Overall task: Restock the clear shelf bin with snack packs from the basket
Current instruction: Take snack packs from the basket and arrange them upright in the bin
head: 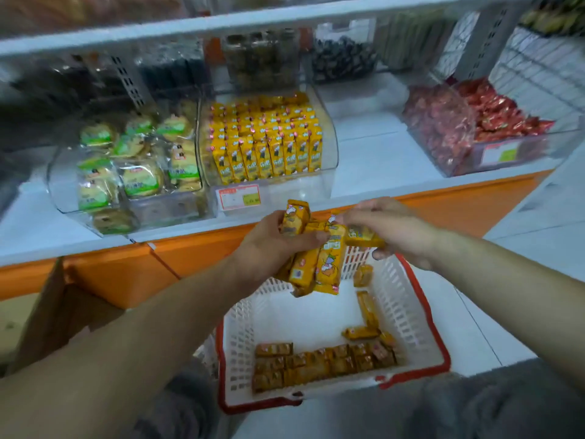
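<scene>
- Two grips up in the middle of the view, both full.
- Left grip (269,245) curled round a bunch of yellow snack packs (329,264). Right grip (389,229) at 3 o'clock of it, pinching one pack of the same bunch.
- Held just above the far end of the white basket (424,315) with the red rim.
- Lots more loose packs (323,362) lying flat in the basket, at 6 o'clock of the grips.
- Up at 12 o'clock on the shelf, the clear shelf bin (330,144), filled with neat rows of standing yellow packs, a price tag (239,197) on its front.
- At 9 o'clock of that bin, a bin of green cookie packs (133,166). At 3 o'clock, well apart, a bin of red packs (468,128).
- Step in hand, most likely: sorting the bunch so all the packs face one way.
- Next, at a guess: lift the bunch toward 12 o'clock, over the low front wall of the bin.
- Not much room to see in there, so hunt for a gap, then stand each pack up straight in its row.
- Hold tight on the way, or a pack may slip back down into the basket.
</scene>
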